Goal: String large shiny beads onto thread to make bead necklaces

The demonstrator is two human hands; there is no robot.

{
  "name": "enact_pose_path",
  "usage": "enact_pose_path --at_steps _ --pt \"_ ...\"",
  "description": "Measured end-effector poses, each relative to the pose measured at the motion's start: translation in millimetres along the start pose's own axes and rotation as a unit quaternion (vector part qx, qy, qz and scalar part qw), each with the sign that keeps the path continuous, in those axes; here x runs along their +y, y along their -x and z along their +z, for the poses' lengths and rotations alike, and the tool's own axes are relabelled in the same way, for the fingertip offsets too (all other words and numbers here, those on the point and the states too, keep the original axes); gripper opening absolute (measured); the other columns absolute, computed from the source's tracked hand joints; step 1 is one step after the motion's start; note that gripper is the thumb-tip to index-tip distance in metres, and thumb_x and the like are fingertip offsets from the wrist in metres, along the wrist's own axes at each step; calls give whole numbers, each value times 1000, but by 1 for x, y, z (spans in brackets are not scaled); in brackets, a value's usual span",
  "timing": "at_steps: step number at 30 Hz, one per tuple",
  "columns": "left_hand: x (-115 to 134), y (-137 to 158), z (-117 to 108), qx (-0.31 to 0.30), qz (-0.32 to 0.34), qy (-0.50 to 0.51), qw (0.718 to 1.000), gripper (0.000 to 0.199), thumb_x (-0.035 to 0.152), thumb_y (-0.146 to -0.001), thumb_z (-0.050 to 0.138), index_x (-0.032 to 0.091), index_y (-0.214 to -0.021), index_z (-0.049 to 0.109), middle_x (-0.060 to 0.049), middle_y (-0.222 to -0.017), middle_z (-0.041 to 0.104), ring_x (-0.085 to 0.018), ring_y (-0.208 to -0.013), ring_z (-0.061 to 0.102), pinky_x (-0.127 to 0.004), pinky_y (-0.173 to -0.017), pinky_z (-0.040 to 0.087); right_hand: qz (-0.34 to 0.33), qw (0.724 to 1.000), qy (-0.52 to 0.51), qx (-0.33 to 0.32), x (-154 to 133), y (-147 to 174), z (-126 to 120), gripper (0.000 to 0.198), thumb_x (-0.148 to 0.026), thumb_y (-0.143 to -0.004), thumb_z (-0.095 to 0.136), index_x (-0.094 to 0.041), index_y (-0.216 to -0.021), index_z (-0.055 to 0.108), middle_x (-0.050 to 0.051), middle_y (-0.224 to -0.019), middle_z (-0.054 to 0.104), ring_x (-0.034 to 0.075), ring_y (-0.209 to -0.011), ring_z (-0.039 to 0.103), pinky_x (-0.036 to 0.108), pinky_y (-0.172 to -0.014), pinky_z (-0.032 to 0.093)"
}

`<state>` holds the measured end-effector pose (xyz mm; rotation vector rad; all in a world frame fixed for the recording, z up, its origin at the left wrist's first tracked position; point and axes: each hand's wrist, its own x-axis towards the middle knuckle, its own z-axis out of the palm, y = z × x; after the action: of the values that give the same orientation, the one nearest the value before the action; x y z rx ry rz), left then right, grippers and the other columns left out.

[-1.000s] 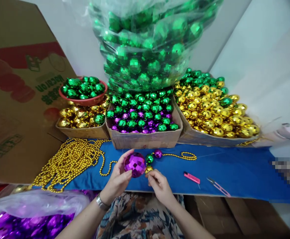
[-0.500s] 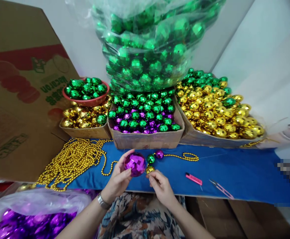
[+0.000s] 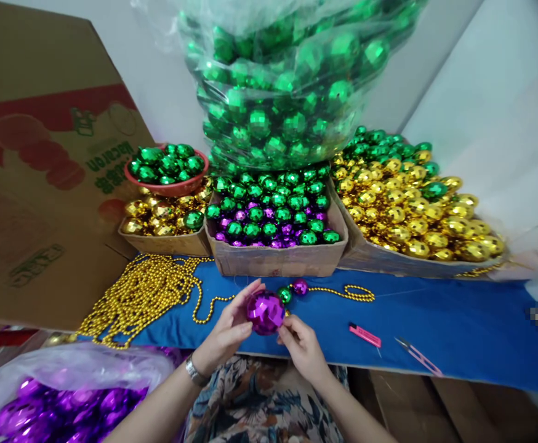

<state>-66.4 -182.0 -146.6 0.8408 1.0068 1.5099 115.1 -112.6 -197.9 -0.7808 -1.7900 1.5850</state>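
A large faceted purple ball is held above the front of the blue cloth. My left hand cups its left side, thumb in front and fingers behind. Touching the ball's lower right edge, my right hand is closed in a pinch; what lies between the fingertips is too small to make out. Just behind them a green ball and a smaller purple ball sit in a row with a gold bead chain. A gold ball there is mostly hidden.
Behind stand a carton of green and purple balls, gold balls and a red bowl. Bead strands lie left. A pink cutter and thread snips lie right. A bag of purple balls sits lower left.
The large purple ball has moved right, against my right fingertips, and now covers most of the gold ball. My left fingers have straightened along its side. The whole view has shifted slightly.
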Motion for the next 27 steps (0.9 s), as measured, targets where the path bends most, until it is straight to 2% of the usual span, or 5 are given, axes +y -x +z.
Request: enact_pose_path --at_steps 2,5,11,19,27 --pt "-5 -8 -30 87 26 -141 986 70 55 -77 61 21 -136 48 -16 -137 53 -32 -121 53 -42 -94 48 4 1000 -2 10 6 1 -3 30 -44 -92 52 -17 -81 60 2 -72 59 14 -64 60 22 -61 47" --pt "-14 -30 -97 276 16 -413 868 51 51 -83 54 14 -117 60 -14 -107 68 -27 -100 64 -40 -88 50 9 1000 13 22 16 3 -6 32 -45 -92 53 -17 -80 61 2 -69 59 14 -64 59 22 -59 46" --pt "-37 -84 -193 308 -49 -540 782 25 31 -87 59 12 -101 65 -13 -103 66 -27 -102 61 -47 -96 44 -11 997 76 16 17 6 -4 31 -42 -93 51 -17 -79 63 4 -72 61 15 -66 58 23 -60 44" --pt "-55 -122 -208 251 -103 -564 780 27 32 -90 59 15 -111 61 -9 -114 61 -21 -101 61 -43 -87 51 -20 994 105 15 11 1 -1 29 -38 -95 49 -18 -81 63 4 -73 61 15 -67 58 23 -61 44" --pt "-38 -89 -192 326 -75 -380 862 27 39 -85 62 12 -89 63 -8 -92 65 -22 -92 61 -38 -83 49 -19 992 123 8 13 -5 4 26 -35 -95 48 -18 -83 63 3 -77 63 16 -72 60 23 -66 43"
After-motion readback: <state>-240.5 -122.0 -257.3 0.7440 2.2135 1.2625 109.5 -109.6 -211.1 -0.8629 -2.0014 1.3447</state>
